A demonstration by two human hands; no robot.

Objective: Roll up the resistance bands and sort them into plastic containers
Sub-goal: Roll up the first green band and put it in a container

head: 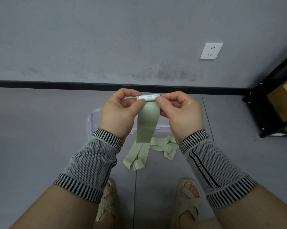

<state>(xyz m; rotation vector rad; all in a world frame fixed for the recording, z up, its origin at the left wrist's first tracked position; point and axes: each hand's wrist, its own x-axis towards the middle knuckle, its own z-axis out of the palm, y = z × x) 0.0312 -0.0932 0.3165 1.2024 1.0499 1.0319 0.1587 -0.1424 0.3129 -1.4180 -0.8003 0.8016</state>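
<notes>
Both hands hold a pale green resistance band point(148, 119) up in front of the wall socket's point(211, 50) wall. The left hand point(121, 111) and right hand point(180, 111) pinch its rolled top edge, marked HEAVY, while the rest hangs down. Below the held band, a clear plastic container point(93, 123) sits on the floor, with more green bands point(164, 146) beside it.

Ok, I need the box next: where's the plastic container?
In the head view, the plastic container sits on the floor at centre, mostly hidden behind the left hand and the hanging green band.
</notes>
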